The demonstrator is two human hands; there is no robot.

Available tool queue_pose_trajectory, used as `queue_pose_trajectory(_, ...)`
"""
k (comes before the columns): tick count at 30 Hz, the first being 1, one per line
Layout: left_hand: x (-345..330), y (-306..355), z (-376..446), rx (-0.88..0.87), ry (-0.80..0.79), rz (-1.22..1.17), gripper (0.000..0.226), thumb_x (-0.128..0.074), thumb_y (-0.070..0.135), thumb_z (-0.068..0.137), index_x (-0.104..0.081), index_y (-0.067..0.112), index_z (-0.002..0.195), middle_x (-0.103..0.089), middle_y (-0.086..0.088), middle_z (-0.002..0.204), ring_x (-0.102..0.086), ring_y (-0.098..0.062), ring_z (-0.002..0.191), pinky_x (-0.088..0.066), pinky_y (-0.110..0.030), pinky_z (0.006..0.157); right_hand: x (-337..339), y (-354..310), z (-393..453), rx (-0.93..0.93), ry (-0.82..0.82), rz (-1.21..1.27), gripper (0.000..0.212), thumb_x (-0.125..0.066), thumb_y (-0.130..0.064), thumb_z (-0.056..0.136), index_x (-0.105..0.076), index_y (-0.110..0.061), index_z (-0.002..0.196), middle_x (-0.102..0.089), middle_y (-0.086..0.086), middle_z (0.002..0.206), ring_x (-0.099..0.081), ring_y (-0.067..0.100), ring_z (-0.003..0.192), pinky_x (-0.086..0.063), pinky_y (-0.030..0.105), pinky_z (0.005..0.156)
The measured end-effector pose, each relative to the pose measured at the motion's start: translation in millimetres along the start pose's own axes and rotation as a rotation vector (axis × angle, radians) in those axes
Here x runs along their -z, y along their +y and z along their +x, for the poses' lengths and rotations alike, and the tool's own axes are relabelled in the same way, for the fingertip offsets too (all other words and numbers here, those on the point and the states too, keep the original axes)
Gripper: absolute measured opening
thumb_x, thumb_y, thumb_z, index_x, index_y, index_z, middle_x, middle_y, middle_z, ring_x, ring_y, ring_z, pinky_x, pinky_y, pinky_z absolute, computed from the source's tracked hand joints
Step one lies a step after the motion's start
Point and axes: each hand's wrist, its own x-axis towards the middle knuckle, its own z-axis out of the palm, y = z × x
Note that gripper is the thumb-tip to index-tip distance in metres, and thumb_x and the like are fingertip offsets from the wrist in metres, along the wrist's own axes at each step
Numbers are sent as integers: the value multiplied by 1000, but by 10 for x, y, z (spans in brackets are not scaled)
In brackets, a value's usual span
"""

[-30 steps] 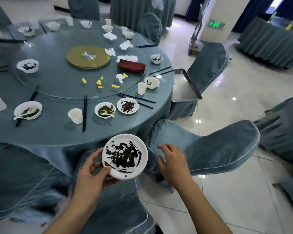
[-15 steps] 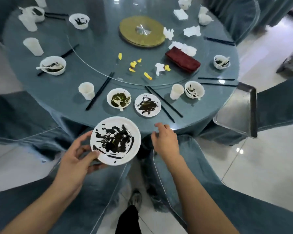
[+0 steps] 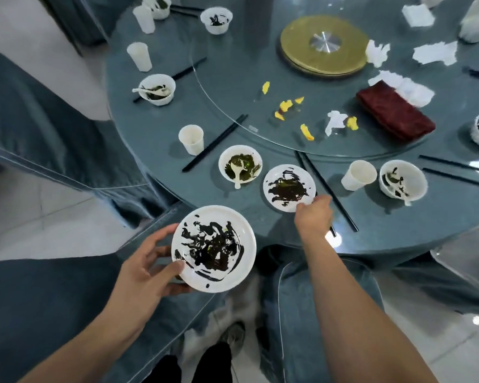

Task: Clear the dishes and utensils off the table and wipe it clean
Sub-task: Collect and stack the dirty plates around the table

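Plate (image 3: 213, 248) smeared with dark sauce sits in our left hand (image 3: 147, 268), thumb on the rim at its 8 o'clock and fingers curled underneath, so that grip is closed on it; we hold it off the edge of the worktop (image 3: 155, 125), above the chair covers. Our right hand (image 3: 313, 217) reaches to a second dirty plate (image 3: 289, 187) lying on the worktop near the edge; the fingertips meet its rim at about 5 o'clock and seem to pinch it, though the fingers are partly hidden behind the knuckles.

At 10 o'clock from that second plate stands a small bowl (image 3: 240, 166) with green leftovers and a white spoon (image 3: 237, 175) in it. At 9 o'clock from the bowl we see a paper cup (image 3: 191, 139), with a pair of black chopsticks (image 3: 215, 143) lying between cup and bowl. Another pair of chopsticks (image 3: 327, 189) runs just beside the second plate at its 3 o'clock, passing under our right hand. Further toward 3 o'clock stand a second cup (image 3: 358, 175) and a second bowl (image 3: 403, 181), near each other.

On the glass turntable (image 3: 227, 87) lie yellow scraps (image 3: 285, 106), crumpled napkins (image 3: 335, 121) and a folded dark red cloth (image 3: 396, 114), with a gold disc (image 3: 324, 45) at the centre.
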Motion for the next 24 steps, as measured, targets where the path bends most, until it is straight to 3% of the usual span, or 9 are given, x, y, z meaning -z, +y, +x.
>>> queue_pose_trajectory(4,69,-13,-61,15,31,-13,56,-63,-14,88,-67,26,126,-72,-9,108,-74,-29,94,-64,-47,66,33,78,-54,-78,-9,225,20,-61,-13,87,-62,-11,107,-72,18,101,-68,36,100,-54,39,86)
queue_pose_trajectory(7,127,-26,-103,16,8,-21,56,-62,-15,88,-66,25,127,-72,-9,108,-75,-30,91,-63,-44,64,236,122,-321,-75,27,324,9,-58,-14,90,-63,-13,97,-73,7,79,-71,12,63,-50,22,61)
queue_pose_trajectory(9,155,-29,-144,10,-21,-22,55,-62,-14,89,-66,26,126,-71,-10,109,-75,-32,89,-63,-43,62,421,149,-609,-39,29,427,12,-56,-12,93,-64,-7,100,-70,1,66,-66,7,51,-50,23,59)
queue_pose_trajectory(13,215,-21,-208,-13,-122,-8,55,-63,-13,89,-68,31,123,-69,-14,111,-74,-32,91,-63,-44,63,792,108,-1320,52,-25,634,10,-57,-5,96,-67,-8,98,-67,0,64,-61,15,52,-49,26,53)
queue_pose_trajectory(15,252,3,-268,-9,-192,-13,56,-63,-12,89,-68,34,121,-67,-16,113,-75,-31,91,-63,-44,65,922,98,-1722,110,-69,629,21,-57,-3,96,-70,-17,89,-64,2,60,-56,16,53,-48,32,56)
queue_pose_trajectory(19,322,7,-442,8,-318,-19,56,-64,-11,90,-70,38,117,-67,-19,113,-74,-37,94,-62,-54,74,1034,251,-2436,166,-144,588,37,-54,-2,98,-77,-31,89,-74,6,81,-60,18,68,-56,46,70)
queue_pose_trajectory(24,277,-69,-726,48,-475,-4,56,-63,-13,89,-67,32,122,-71,-15,110,-74,-34,94,-63,-43,69,1228,528,-3126,199,31,387,27,-58,-12,98,-73,-34,104,-73,-15,82,-60,0,67,-49,21,68)
